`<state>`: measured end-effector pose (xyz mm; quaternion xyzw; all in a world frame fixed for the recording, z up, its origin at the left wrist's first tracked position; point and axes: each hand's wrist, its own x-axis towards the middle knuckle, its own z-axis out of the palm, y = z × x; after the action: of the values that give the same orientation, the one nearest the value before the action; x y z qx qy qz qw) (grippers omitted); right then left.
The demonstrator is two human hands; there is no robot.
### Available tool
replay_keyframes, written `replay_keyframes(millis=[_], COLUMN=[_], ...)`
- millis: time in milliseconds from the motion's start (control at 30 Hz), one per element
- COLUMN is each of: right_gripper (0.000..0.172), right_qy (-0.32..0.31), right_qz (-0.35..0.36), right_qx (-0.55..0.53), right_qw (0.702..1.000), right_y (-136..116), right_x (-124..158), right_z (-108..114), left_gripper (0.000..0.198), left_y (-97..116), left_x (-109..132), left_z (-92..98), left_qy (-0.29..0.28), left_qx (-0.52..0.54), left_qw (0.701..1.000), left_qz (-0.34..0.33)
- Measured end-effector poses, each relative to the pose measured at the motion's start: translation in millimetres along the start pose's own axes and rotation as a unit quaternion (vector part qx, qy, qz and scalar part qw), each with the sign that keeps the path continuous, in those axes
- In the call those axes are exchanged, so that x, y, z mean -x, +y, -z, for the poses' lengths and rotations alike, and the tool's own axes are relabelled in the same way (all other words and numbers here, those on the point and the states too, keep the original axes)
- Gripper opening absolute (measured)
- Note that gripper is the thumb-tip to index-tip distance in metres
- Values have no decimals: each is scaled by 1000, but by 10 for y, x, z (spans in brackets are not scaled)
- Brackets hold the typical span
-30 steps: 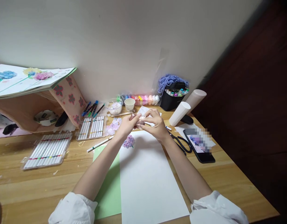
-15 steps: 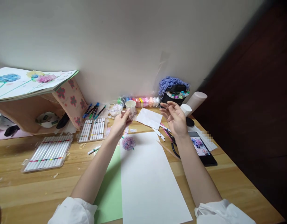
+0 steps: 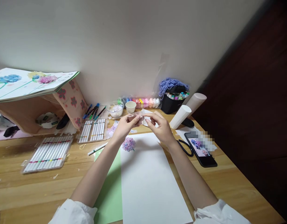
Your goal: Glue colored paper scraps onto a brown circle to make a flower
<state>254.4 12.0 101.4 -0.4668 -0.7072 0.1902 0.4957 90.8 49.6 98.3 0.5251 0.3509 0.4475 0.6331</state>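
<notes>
Above the far end of the white sheet [image 3: 148,174], my left hand [image 3: 125,127] is closed on a small clear plastic packet [image 3: 136,117], its contents hard to make out. My right hand [image 3: 161,126] is at the packet's right end, thumb and index finger bent together on the plastic. On the sheet's upper left corner sits a round pink and purple paper flower head [image 3: 129,144] with bits of green at its edge. A green sheet [image 3: 108,189] lies partly under the white one. Behind the hands stands a small white cup [image 3: 130,106].
Marker trays [image 3: 49,154] and a loose marker [image 3: 97,149] lie on the left. A glass bowl [image 3: 115,110] of paper scraps stands at the back. Scissors [image 3: 185,147], a phone [image 3: 201,149], white rolls [image 3: 180,116] and a black marker case [image 3: 170,104] are on the right.
My right hand has moved left and down from beside the rolls to meet the packet. My left hand has shifted slightly right, with the packet still in it.
</notes>
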Motion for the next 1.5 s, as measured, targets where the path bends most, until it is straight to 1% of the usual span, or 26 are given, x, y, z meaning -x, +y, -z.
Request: replay_keyframes(millis=[133, 200, 267, 333, 400, 467, 500, 533, 567, 600, 667, 700, 733, 767, 800, 867, 933, 1033, 1133, 1233, 1267, 1333, 1367, 1467, 1500], right_gripper=[26, 22, 16, 13, 11, 9, 10, 13, 16, 18, 20, 17, 12, 6, 5, 13, 13, 14, 22, 32, 37, 44, 44, 34, 37], right_qy=[-41, -36, -19, -20, -31, -37, -27, -5, 26, 70, 143, 164, 170, 165, 151, 109, 76, 61, 37, -3, -10, -19, -26, -60, -67], right_qz=[15, 28, 48, 62, 51, 0, -32, -63, -87, -102, -105, -105, -115, -129, -144, -172, -186, -191, -200, -224, -232, -242, -245, -247, -244], right_qx=[34, 37, 39, 36, 10, -72, -133, -201, -268, -326, -399, -416, -423, -423, -419, -403, -384, -369, -393, -429, -430, -405, -384, -339, -333], right_qw=[998, 998, 998, 997, 998, 997, 990, 978, 959, 937, 900, 888, 883, 882, 884, 892, 901, 907, 897, 875, 873, 882, 890, 906, 908], right_y=[-13, -4, 0, -7, -17, -18, -14, -6, 4, 15, 33, 40, 44, 47, 48, 50, 53, 56, 54, 57, 62, 80, 92, 132, 142], right_x=[-4, -7, -4, 4, 13, 8, -3, -21, -43, -67, -112, -127, -135, -136, -131, -110, -88, -67, -60, -64, -68, -75, -78, -82, -80], right_z=[62, 79, 82, 68, 41, 20, 23, 41, 75, 126, 252, 312, 356, 380, 379, 312, 200, 60, 18, 24, 25, 22, 19, 16, 18], left_gripper=[38, 35, 33, 31, 29, 28, 28, 27, 26, 25, 25, 26, 26, 27, 27, 28, 28, 29, 27, 25, 25, 25, 24, 25, 25], left_y=[9, 18, 34, 63, 104, 150, 170, 188, 202, 212, 220, 217, 210, 199, 185, 149, 112, 69, 45, 29, 25, 24, 27, 51, 62], left_x=[15, 25, 42, 66, 94, 116, 123, 124, 121, 113, 86, 70, 54, 40, 28, 13, 10, 23, 37, 37, 36, 35, 36, 50, 57], left_z=[16, 14, 2, -18, -41, -58, -61, -59, -51, -39, -4, 14, 27, 35, 36, 18, -13, -55, -79, -91, -95, -100, -103, -114, -119], left_qy=[-30, -49, -55, -57, -75, -95, -93, -83, -64, -41, 9, 29, 45, 57, 63, 71, 72, 79, 82, 80, 82, 85, 85, 83, 84], left_qx=[-46, -56, -55, -52, -51, -48, -43, -37, -26, -10, 31, 52, 69, 83, 92, 97, 82, 40, 17, 30, 35, 41, 39, 21, 13], left_qw=[998, 997, 997, 997, 996, 994, 995, 996, 998, 999, 999, 998, 997, 995, 994, 993, 994, 996, 996, 996, 996, 995, 996, 996, 996], left_qz=[-4, -4, -8, -10, -6, 1, 1, 0, -1, -1, 1, 4, 7, 8, 10, 14, 16, 11, 9, 13, 14, 14, 12, 4, 2])
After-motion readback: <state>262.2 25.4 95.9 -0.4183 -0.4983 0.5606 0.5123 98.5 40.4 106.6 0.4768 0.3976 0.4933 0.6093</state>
